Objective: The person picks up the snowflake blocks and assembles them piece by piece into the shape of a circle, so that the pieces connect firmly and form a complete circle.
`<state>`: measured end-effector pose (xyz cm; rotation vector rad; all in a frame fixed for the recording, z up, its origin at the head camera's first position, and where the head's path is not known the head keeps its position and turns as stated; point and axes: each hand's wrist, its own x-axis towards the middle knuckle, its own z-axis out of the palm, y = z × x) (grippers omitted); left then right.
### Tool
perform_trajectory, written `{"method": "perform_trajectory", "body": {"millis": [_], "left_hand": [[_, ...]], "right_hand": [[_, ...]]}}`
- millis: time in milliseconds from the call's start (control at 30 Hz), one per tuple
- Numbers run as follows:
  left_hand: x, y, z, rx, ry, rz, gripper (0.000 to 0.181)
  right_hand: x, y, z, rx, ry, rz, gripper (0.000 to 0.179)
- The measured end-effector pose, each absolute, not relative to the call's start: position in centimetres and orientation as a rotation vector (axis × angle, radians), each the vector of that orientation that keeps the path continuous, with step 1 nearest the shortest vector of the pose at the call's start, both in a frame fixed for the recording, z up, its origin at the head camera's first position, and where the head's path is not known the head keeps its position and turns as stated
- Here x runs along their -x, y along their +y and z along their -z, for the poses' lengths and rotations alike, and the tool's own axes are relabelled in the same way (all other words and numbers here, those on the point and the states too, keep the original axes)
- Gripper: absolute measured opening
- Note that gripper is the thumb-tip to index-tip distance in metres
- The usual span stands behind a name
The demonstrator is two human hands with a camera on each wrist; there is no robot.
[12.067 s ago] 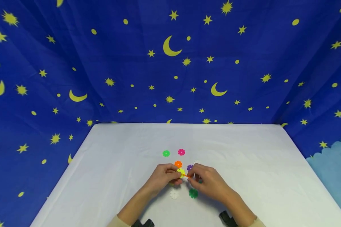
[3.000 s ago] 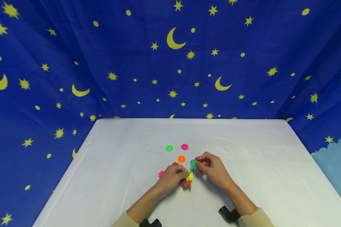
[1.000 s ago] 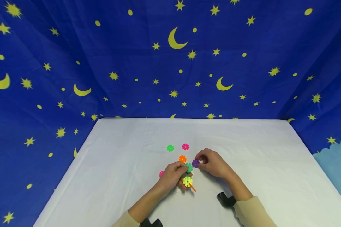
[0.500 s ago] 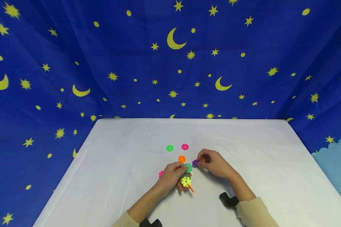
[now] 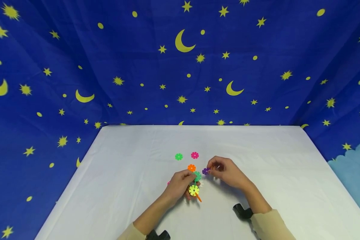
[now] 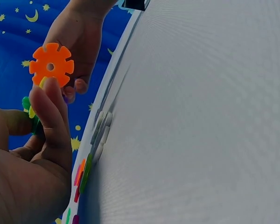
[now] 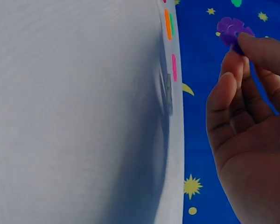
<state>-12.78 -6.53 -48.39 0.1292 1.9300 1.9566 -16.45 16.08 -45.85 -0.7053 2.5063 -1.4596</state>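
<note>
My left hand (image 5: 178, 186) pinches a chain of slotted snowflake discs at its teal disc (image 5: 197, 176). From that disc hangs a yellow disc (image 5: 193, 190), with an orange disc (image 5: 199, 197) slotted into it, edge-on here but face-on in the left wrist view. A purple disc (image 5: 205, 171) is pinched between thumb and fingertips of my right hand (image 5: 228, 171). In the right wrist view the purple disc (image 7: 233, 29) tilts above the fingertips. A narrow gap separates purple from teal.
Loose on the white tabletop (image 5: 132, 166) lie a green disc (image 5: 178, 156), a pink disc (image 5: 194, 155), an orange disc (image 5: 191, 167) and a white disc (image 5: 201, 184). The left hand partly hides another pink disc (image 5: 168, 183). A blue star-patterned curtain (image 5: 156, 66) stands behind.
Earlier the hands worked on the yellow and orange discs; then my right hand held the teal disc by the yellow one. My left hand now grips the teal disc, and my right holds the purple one.
</note>
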Motion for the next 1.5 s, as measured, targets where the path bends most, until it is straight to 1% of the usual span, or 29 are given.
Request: {"method": "perform_trajectory", "body": {"millis": [100,667,1067,1267,1500], "left_hand": [[12.8,-6.6,48.3,-0.129,1.947,-1.949,0.023],[12.7,-6.6,48.3,-0.143,1.999,-1.937,0.024],[12.8,-6.8,48.3,-0.174,1.975,-1.924,0.032],[12.9,-6.8,48.5,-0.184,1.964,-1.937,0.031],[12.9,-6.9,48.3,-0.181,1.963,-1.948,0.028]], "right_hand": [[17.0,16.3,47.2,0.751,2.482,1.483,0.016],[16.8,15.9,47.0,0.803,2.422,1.519,0.013],[16.5,15.6,47.0,0.774,2.361,1.542,0.012],[16.5,15.5,47.0,0.775,2.370,1.534,0.014],[16.4,15.4,47.0,0.783,2.372,1.529,0.013]]}}
